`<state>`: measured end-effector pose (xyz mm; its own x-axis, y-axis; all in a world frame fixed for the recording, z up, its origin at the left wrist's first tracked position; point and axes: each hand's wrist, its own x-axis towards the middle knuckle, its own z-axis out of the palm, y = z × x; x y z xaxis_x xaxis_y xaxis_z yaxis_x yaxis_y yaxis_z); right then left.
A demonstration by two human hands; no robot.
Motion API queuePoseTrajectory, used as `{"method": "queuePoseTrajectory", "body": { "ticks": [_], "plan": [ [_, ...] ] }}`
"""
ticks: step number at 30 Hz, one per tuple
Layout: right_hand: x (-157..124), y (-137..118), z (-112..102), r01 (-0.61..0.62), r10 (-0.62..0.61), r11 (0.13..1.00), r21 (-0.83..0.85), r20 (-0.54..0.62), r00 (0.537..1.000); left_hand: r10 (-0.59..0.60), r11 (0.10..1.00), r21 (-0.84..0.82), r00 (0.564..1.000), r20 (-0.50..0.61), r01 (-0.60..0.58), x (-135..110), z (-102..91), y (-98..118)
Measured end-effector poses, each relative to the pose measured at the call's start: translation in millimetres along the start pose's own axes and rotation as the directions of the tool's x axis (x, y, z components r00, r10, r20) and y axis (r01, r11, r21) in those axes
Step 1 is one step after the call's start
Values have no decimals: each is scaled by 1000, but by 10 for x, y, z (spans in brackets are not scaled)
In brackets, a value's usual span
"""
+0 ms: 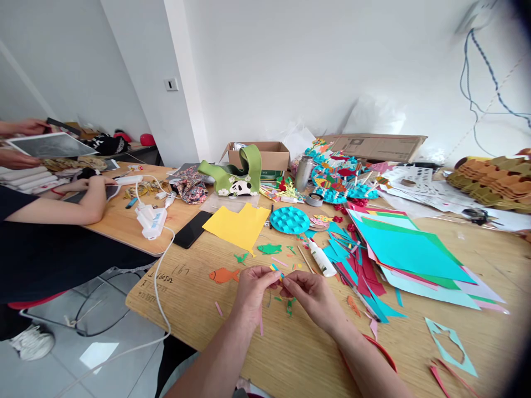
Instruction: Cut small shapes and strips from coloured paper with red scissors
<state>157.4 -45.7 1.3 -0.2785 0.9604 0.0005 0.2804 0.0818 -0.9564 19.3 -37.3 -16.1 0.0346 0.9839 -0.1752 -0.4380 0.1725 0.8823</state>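
Note:
My left hand point(253, 287) and my right hand point(311, 293) meet over the wooden table point(199, 309), both pinching a small multicoloured paper piece point(277, 272) between thumb and fingertips. Small paper scraps lie under and around them. An orange paper fish point(224, 275) lies just left of my left hand, a green paper fish point(269, 249) beyond it. A white glue bottle point(321, 258) and a thin wooden stick point(306, 258) lie just beyond my right hand.
A yellow sheet point(238, 225), a teal embossed paper disc point(289, 219) and a stack of coloured sheets point(410, 254) lie further out. A black phone point(191, 229) and a white charger with cable point(151, 221) sit at left. Another person point(50, 221) sits at the left table.

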Motion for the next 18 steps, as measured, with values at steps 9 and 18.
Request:
{"method": "queuePoseTrajectory", "body": {
  "ticks": [9, 18],
  "plan": [
    [-3, -3, 8, 8, -7, 1000, 29, -12, 1000, -13, 999, -37, 999, 33, 15, -16, 7, 26],
    [-12, -14, 9, 23, -21, 998, 57, -30, 999, -48, 998, -37, 993, 109, 52, -37, 2, 53]
  ]
}}
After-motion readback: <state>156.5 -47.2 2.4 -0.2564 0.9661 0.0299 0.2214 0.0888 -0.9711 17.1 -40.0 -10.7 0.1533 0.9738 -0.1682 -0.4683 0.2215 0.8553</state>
